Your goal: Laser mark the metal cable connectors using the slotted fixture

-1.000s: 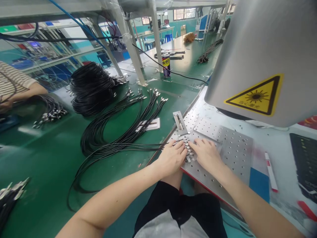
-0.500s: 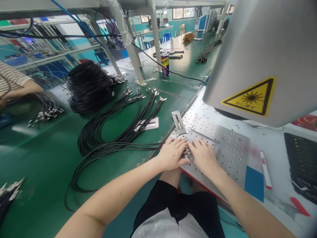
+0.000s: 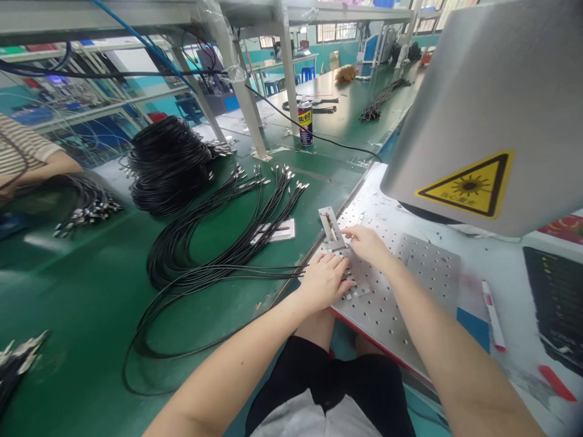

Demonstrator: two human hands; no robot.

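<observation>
My left hand (image 3: 324, 280) lies palm down, fingers stretched out, over the metal ends of several black cables (image 3: 255, 271) on a flat metal piece (image 3: 363, 290) at the edge of the perforated plate. The thumb reaches to the right beside the cable ends, which the hand partly hides. A little farther off, my right hand (image 3: 368, 244) has its fingers bent at the right edge of a small slotted metal plate (image 3: 328, 222). The fingertips appear closed on that edge. A second slotted plate (image 3: 286, 229) lies on the green table, partly under cables.
A grey machine head (image 3: 455, 115) with a yellow laser warning sign overhangs the perforated metal plate (image 3: 396, 315). Coiled black cables (image 3: 166, 164) and a spray can (image 3: 305, 124) stand on the green table. A marker (image 3: 494, 315) and a keyboard (image 3: 558, 303) are at right. Another person's arm (image 3: 59, 162) shows at left.
My right hand has moved away from the cable ends, forward to the small slotted plate. My left hand stays over the cable ends. The view has shifted slightly.
</observation>
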